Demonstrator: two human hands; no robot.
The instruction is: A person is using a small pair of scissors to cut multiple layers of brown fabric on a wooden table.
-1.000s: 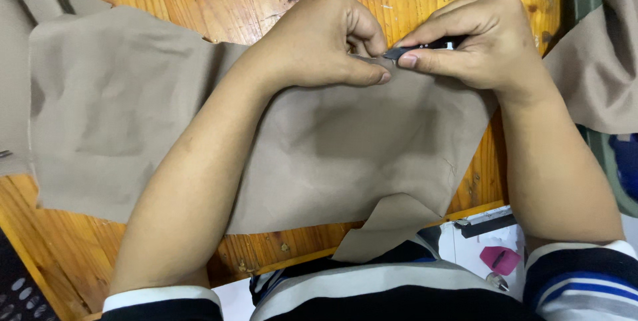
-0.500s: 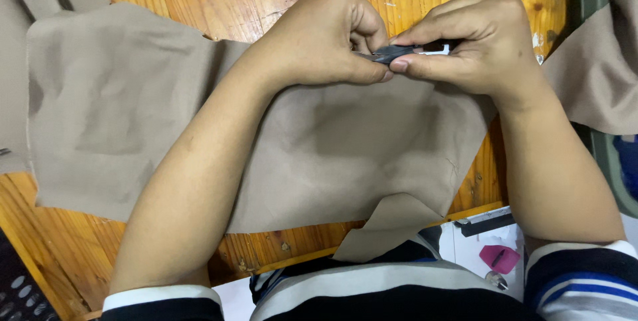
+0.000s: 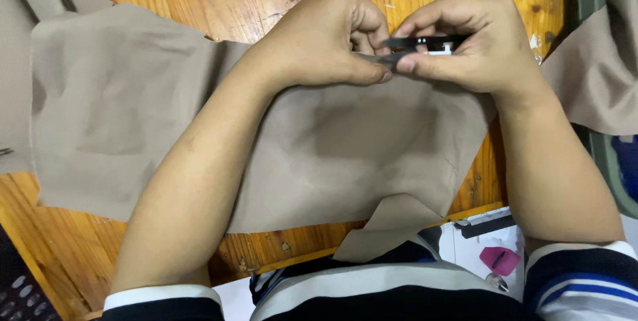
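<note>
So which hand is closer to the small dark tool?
Right. The right hand holds the dark tool in its fingers; the left hand is just beside it, pinching the cloth.

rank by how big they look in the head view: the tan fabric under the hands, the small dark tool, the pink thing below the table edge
1. tan fabric
2. pink thing
3. small dark tool, mostly hidden by the fingers, so unsure against the pink thing

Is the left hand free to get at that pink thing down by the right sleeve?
Probably not as things stand: the left hand is pinching the tan fabric on the table, and the right forearm lies between it and the pink thing.
</note>
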